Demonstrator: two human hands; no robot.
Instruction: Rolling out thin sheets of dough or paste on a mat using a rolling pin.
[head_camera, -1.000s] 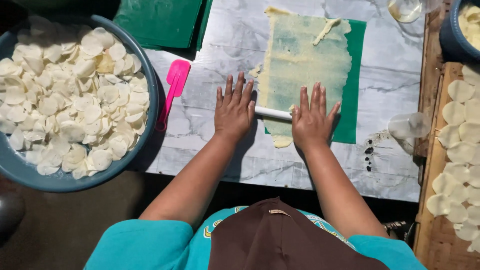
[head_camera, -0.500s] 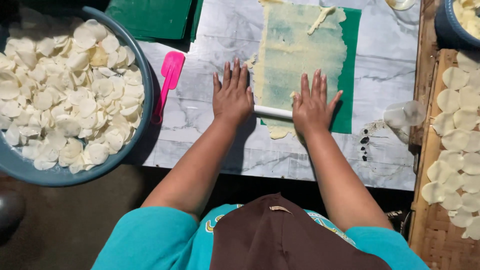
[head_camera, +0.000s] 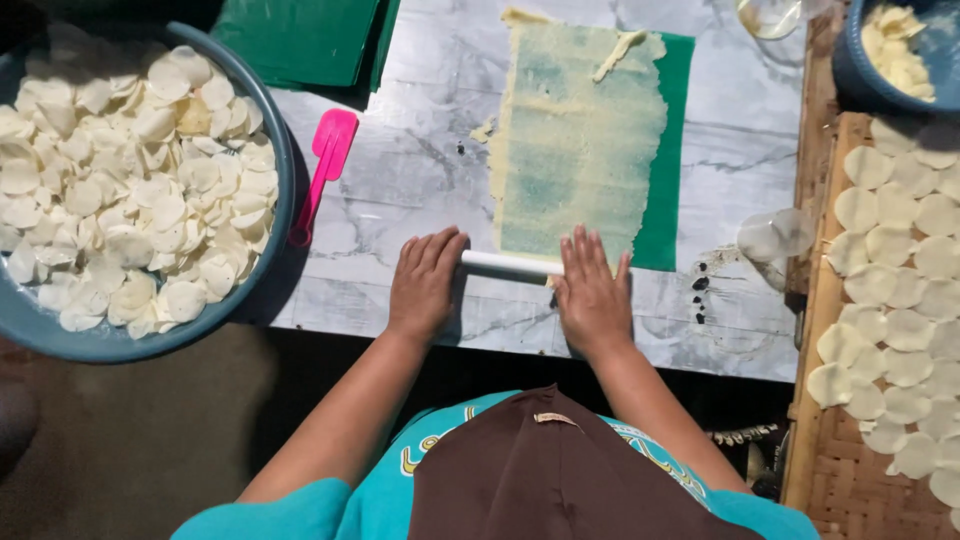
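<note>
Bright sun falls on the marble tabletop (head_camera: 420, 190) and the white discs look very bright. The near edge and the floor below are dark with shadow. The picture is sharp, with little blur.

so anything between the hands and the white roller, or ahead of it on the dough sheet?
Nothing between: left hand and right hand lie flat on the white roller. Ahead, the dough sheet carries one loose dough strip near its far end.

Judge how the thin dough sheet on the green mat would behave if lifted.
The dough sheet is likely floppy: it is rolled so thin that the green mat shows through. Its ragged edges suggest it tears easily. It probably weighs little.
</note>
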